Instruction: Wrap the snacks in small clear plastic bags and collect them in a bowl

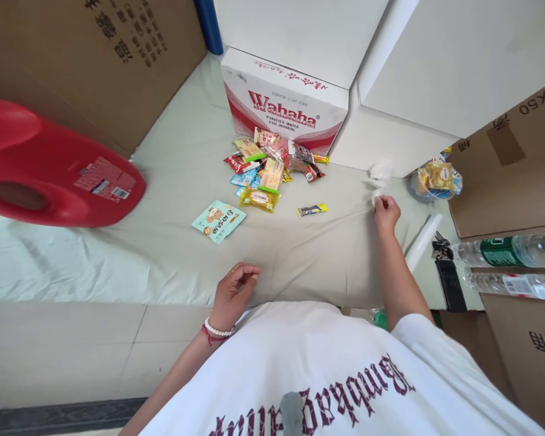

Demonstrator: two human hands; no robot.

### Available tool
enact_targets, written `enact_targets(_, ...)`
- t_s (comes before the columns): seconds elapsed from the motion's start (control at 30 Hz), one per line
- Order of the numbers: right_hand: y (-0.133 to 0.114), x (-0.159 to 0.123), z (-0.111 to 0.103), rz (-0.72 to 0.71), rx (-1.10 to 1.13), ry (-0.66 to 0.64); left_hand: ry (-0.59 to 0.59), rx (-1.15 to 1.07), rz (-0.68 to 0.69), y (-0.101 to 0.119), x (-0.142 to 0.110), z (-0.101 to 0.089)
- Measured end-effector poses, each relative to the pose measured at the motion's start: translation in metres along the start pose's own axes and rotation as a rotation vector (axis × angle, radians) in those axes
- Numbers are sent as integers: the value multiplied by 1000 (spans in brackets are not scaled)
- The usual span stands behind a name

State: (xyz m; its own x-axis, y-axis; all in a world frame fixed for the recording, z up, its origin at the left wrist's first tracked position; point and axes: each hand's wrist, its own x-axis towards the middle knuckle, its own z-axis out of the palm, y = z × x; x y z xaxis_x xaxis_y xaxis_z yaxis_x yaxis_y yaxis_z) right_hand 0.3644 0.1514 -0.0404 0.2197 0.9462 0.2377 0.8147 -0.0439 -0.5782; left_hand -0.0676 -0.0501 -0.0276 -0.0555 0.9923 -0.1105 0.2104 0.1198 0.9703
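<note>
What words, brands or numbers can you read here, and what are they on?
"Wahaha®": white and red box.
"PURIFIED WATER FOR DRINKING": same box.
"0X50": right-hand carton, cut off by the picture's edge.
Too small or blurred: most print on the snack packets, red jug and clear bottles.
Unclear: the white shirt's ornate lettering.
</note>
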Motion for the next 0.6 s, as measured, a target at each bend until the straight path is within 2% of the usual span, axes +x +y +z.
enact_targets(0.03, -11, -23, 7, 80, 91, 85, -6, -12, -7, 1, 0, -2)
enact_targets(0.07, -23, -49, 15, 120, 208, 111, -24, -25, -15, 4, 1, -2)
enact_targets(0.17, -63, -130, 35, 79, 421, -15, -144, -77, -49, 16, 11, 11)
enact_targets(0.27, -96, -183, 40, -45, 429, -134, -270, -139, -121, 22, 29, 38)
enact_targets(0.33, -109, -196, 38, -124, 376, -193, -298, -151, -102, 23, 42, 58)
enact_targets(0.43, -116, -195, 30, -190, 343, -289, -368, -150, -21, 21, 55, 83)
enact_targets(0.5, -116, -191, 26, -161, 423, -335, -385, -140, 21, 20, 58, 92)
enact_targets(0.6, -117, -189, 24, -22, 618, -390, -361, -97, 62, 17, 55, 96)
